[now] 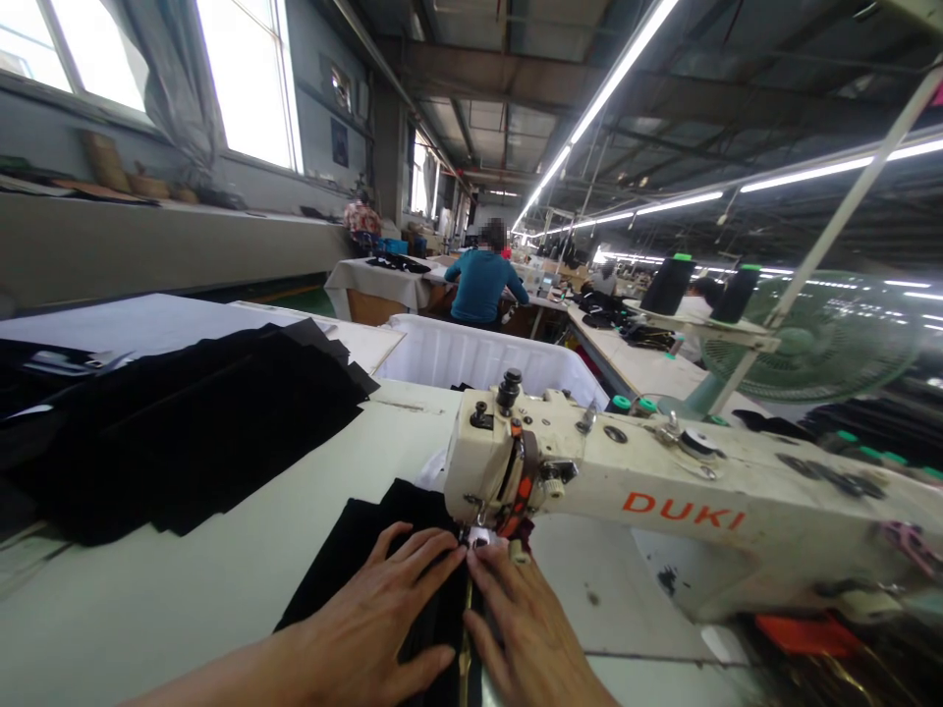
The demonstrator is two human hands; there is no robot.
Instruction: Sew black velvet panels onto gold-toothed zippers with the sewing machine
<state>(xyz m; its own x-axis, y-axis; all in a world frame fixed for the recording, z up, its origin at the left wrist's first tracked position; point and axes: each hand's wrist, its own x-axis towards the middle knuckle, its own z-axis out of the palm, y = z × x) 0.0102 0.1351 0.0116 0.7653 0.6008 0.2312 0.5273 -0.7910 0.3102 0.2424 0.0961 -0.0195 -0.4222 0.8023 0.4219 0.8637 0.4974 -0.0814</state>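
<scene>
At lower center of frame, black fabric piece (354, 540) at needle end of DUKI sewing machine (685, 481); left hand (387, 604) splayed flat on it; right hand (526, 614) loosely extended beside gold-coloured strip (465, 656), thumb apart.

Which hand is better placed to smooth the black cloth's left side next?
Left, probably: the left hand lies spread on the black cloth left of the gold strip; the right hand lies mostly right of it.
</scene>
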